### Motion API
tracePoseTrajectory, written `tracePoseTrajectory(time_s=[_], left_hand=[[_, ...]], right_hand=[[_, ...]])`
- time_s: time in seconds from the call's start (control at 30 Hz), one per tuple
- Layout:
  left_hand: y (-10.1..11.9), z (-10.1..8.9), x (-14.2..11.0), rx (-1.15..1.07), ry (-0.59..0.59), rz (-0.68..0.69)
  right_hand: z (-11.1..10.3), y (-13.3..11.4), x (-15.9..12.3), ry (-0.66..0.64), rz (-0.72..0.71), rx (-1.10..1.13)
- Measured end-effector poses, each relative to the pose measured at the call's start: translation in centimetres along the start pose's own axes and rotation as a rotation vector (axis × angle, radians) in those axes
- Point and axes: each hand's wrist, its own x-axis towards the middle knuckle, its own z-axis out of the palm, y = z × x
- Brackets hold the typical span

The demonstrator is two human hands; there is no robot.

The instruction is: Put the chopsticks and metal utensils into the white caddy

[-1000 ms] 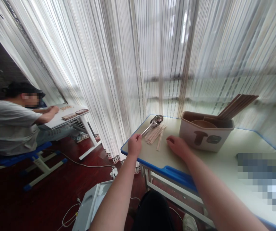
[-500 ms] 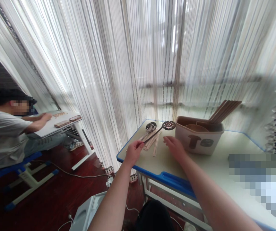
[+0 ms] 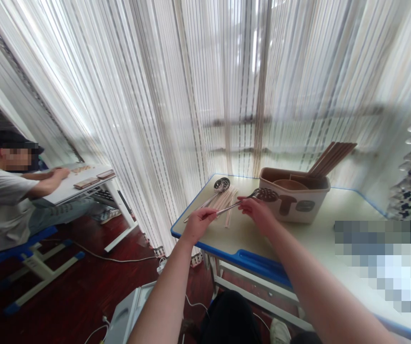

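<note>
Handling of a slotted skimmer (image 3: 265, 194) above the left part of the surface (image 3: 246, 240). The handle was grasped near its end by the left hand (image 3: 196, 226), with the fingertips closed on it; nearer the perforated head, it was held between the fingers of the right hand (image 3: 257, 213). The right hand, formerly apart from the skimmer, had just been brought onto the handle, so that support was provided at two places rather than one. The skimmer had also been shifted from a raised slant to a flatter pose, its head placed in front of the left end of the beige container (image 3: 294, 216); contact between the two could not be determined. Pale wooden sticks (image 3: 229, 199) were spread beneath and behind the handle. Other metal utensils (image 3: 222, 184), their exact number unresolved, were laid near the back left corner, with handles directed towards the front left corner. Darker sticks (image 3: 334, 157) were held, tilted, in the container near the back edge.
</note>
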Motion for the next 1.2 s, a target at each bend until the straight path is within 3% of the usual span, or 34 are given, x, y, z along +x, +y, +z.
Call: tracePoseTrajectory(time_s=[0.33, 0.5, 0.83, 0.93, 1.03, 1.2], left_hand=[[-0.1, -0.1, 0.1, -0.065, -0.107, 0.002], [-0.2, 0.1, 0.1, -0.099, -0.128, -0.099], [0.1, 0.3, 0.1, 0.022, -0.145, -0.125], [1.0, 0.9, 0.1, 0.080, -0.114, -0.044], [3.0, 2.1, 0.4, 0.208, -0.094, 0.129], [7.6, 5.2, 2.9, 0.173, -0.137, 0.301]], right_hand=[[0.1, -0.7, -0.5, 0.015, 0.055, 0.084], [-0.1, -0.9, -0.7, -0.013, -0.058, 0.064], [-0.1, -1.1, -0.8, 0.053, -0.279, -0.181], [-0.2, -2.5, -1.9, 0.063, -0.367, -0.262], [-0.8, -4.8, -3.4, 0.074, -0.507, -0.393], [-3.3, -11.1, -5.0, 0.115, -0.701, -0.425]])
